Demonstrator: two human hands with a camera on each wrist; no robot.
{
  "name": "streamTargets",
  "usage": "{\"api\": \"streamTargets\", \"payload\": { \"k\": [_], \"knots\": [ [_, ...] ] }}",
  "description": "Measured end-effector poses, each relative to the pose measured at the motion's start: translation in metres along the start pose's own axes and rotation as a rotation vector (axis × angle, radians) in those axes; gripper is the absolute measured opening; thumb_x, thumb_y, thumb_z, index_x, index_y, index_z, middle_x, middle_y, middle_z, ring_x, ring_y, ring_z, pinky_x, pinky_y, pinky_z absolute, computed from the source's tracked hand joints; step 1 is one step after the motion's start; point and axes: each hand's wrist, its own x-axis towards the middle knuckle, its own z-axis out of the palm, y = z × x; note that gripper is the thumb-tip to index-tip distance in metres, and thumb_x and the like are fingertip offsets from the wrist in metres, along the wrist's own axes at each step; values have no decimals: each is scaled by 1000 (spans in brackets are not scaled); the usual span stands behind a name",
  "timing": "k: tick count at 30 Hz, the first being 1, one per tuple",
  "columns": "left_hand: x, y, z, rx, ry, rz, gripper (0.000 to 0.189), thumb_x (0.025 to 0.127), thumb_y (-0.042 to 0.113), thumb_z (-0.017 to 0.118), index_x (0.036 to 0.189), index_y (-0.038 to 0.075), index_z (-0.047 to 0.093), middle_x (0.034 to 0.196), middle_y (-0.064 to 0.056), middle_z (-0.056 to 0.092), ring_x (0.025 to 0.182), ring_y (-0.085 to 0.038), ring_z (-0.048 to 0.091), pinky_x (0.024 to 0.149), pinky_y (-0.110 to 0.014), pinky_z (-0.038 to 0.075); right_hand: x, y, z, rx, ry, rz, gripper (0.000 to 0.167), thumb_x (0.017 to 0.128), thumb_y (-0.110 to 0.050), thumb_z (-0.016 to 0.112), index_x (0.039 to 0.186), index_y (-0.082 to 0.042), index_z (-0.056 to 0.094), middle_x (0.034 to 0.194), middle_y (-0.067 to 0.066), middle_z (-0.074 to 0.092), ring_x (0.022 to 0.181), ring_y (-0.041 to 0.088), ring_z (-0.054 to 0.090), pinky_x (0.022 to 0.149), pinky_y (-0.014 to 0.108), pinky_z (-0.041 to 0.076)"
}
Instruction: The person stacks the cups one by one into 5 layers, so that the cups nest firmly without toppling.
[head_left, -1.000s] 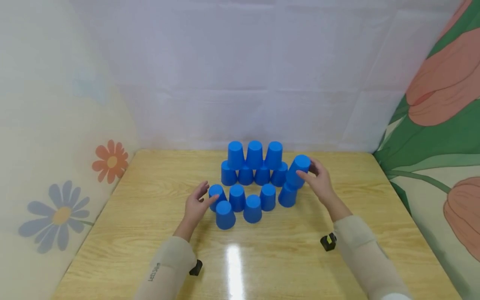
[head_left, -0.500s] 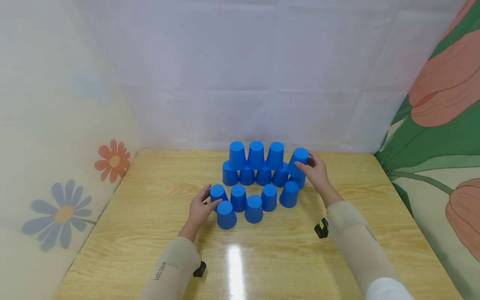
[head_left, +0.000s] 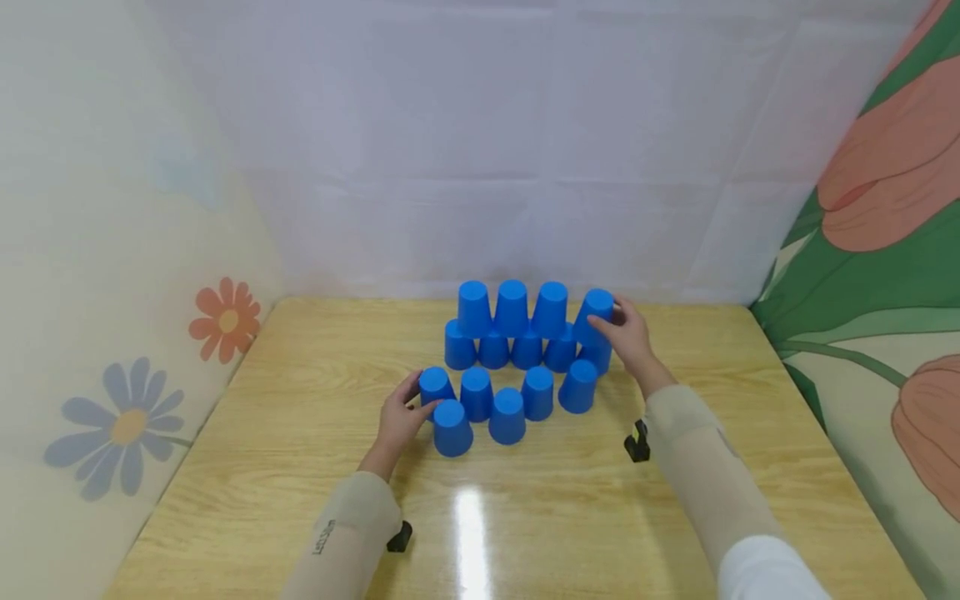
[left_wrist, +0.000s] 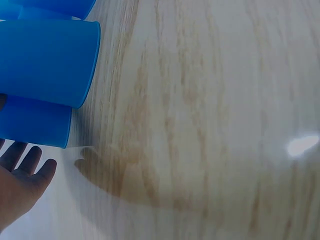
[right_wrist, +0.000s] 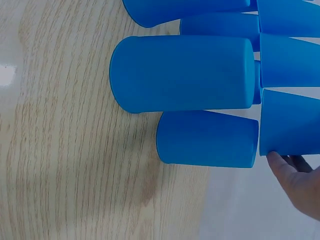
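At the right end of the back rows, my right hand (head_left: pixel 630 337) holds an upside-down blue cup (head_left: pixel 595 310) between thumb and fingers. That cup sits at upper-row height, right over the end cup (right_wrist: pixel 207 140) of the lower row; in the right wrist view the thumb lies at its rim. My left hand (head_left: pixel 399 418) is around the left side of a front-group cup (head_left: pixel 435 383), thumb on the near side, fingers beyond. The left wrist view shows these fingers (left_wrist: pixel 45 172) fairly straight, beside the cup.
Three more upside-down cups form the upper row, one being its middle cup (head_left: pixel 512 308). Other cups stand in front, including a near-left cup (head_left: pixel 452 429) and a right cup (head_left: pixel 578 387). All are on a wooden table (head_left: pixel 562 525) before a white cloth backdrop (head_left: pixel 510 150).
My right hand has moved the cup up and back, from above the front right cup to the upper row's right end. The left hand has drawn slightly closer around its cup.
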Motion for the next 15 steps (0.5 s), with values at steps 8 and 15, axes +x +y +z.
{"api": "streamTargets", "payload": {
  "k": [8,15],
  "knots": [
    [1,-5,0,6,-9,-18,54,84,8,56,133,9,32,133,-14,33,121,-31,28,96,-46,26,5,-2,2,-30,-7,-1,55,83,-24,58,130,-8,34,128,18,37,116,32,35,93,45,31],
    [3,-7,1,-1,-21,-24,54,84,9,56,133,9,32,133,-14,33,121,-30,28,96,-44,27,6,-4,4,-47,-24,11,57,84,-23,57,132,-7,31,130,18,35,117,32,34,93,46,30]
  ]
}}
